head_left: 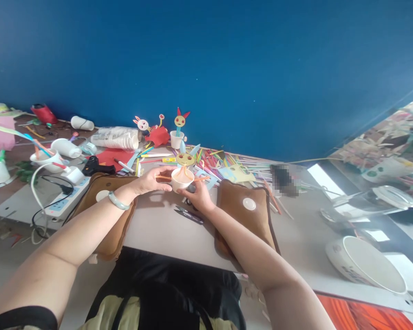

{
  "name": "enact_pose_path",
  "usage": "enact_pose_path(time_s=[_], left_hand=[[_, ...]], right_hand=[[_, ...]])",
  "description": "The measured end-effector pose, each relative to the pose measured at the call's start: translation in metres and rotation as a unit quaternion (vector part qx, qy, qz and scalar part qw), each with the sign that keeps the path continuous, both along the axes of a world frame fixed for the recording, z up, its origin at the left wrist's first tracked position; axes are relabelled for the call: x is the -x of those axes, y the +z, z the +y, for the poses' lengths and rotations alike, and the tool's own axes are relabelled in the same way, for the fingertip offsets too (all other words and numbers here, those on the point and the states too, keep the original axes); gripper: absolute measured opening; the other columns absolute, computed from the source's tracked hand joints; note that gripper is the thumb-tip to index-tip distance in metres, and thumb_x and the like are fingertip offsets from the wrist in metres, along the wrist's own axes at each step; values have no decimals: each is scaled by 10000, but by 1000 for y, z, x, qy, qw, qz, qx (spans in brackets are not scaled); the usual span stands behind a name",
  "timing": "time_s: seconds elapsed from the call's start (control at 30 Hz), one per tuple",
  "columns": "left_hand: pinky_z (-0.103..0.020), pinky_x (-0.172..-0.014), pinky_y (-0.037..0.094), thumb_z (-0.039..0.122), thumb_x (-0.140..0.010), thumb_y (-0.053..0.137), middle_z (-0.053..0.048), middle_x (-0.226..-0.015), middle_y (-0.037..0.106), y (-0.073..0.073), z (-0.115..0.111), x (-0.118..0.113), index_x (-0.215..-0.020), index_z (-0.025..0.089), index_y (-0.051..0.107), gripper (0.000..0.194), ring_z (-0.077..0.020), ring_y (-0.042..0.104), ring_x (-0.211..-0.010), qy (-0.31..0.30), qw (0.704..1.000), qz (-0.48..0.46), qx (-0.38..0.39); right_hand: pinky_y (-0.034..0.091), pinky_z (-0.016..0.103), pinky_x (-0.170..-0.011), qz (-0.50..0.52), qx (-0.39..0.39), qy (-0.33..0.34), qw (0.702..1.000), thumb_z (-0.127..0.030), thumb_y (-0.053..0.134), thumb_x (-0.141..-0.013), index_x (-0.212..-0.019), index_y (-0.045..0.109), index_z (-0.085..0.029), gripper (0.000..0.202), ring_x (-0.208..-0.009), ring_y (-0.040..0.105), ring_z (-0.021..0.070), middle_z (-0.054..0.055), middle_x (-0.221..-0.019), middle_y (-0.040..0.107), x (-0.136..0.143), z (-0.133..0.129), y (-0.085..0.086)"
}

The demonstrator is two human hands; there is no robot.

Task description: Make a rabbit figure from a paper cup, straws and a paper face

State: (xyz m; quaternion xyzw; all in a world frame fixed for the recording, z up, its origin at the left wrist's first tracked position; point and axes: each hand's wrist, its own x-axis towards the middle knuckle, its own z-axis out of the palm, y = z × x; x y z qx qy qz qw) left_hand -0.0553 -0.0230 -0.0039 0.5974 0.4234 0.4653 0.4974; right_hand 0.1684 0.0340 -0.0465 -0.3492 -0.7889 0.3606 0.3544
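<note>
A white paper cup (181, 183) carries a yellow round paper face (185, 159) with blue ears, and orange pipe-cleaner-like arms stick out on both sides. My left hand (151, 180) grips the cup's left side, with thumb and fingers around the left orange arm. At the lower right of the cup, my right hand (198, 195) is closed on it, with the right arm just above. The fingertips are partly hidden by the cup. Dark scissors (189, 214) lie on the table just below my hands.
Brown cushions (244, 224) lie on both sides. A glue gun (98, 166) and power strip (69, 195) are at left. Colourful strips (209, 158) spread along the wall, with a finished cup figure (177, 137) behind. A white bowl (347, 261) stands at right.
</note>
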Motion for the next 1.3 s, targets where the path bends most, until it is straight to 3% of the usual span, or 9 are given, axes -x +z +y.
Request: enact_pose_path(time_s=[0.17,0.43,0.63,0.77,0.9,1.1,1.3], left_hand=[[-454,-1006,535,305,-670,880,-105,-1188,740,2,-2,2,-1207,212,726,567,-333,665,-1162,37,999,17,21],[-439,-1001,536,295,-746,825,-107,-1245,719,5,-7,0,-1216,223,720,486,-334,649,-1200,36,999,14,0],[-488,-1049,526,251,-693,865,-122,-1380,641,7,-8,-1,-1242,220,712,571,-358,624,-1250,20,1000,2,21],[-504,-1082,512,248,-682,872,-125,-1420,613,3,-7,1,-1264,218,694,609,-354,611,-1275,11,1000,6,11],[-482,-1070,529,280,-727,843,-131,-1439,597,-1,-5,2,-1292,205,663,597,-329,610,-1280,3,999,35,-29],[-416,-943,590,338,-801,781,-131,-1269,704,-5,-1,2,-1206,170,695,446,-275,704,-1092,53,993,81,-64],[-367,-843,598,263,-699,853,-117,-1152,734,-7,-1,5,-1182,144,672,530,-207,726,-911,105,994,-18,5]], right_hand=[[457,536,-1036,-35,-21,8,999,-474,794,-739,-999,738,-258,342,-1139,618,366,62,-1128,746,-1,0,0],[434,537,-1067,-39,-27,24,999,-456,759,-774,-970,743,-258,280,-1120,645,355,54,-1144,749,0,-2,6],[478,494,-978,-63,-37,-1,997,-451,771,-754,-948,755,-244,284,-975,661,324,52,-963,761,1,-3,5],[490,445,-922,-80,-39,-3,996,-436,765,-751,-888,761,-233,245,-949,647,306,52,-953,754,2,-3,5],[500,401,-862,-71,-29,0,997,-433,759,-756,-947,759,-217,288,-928,649,284,58,-990,753,3,-3,7],[476,464,-945,-58,-40,-34,997,-464,826,-703,-932,746,-216,347,-1058,617,332,84,-971,748,2,-3,0],[479,470,-956,-33,-16,-43,998,-540,801,-714,-952,694,-200,429,-1124,595,337,104,-1023,738,1,0,-7]])
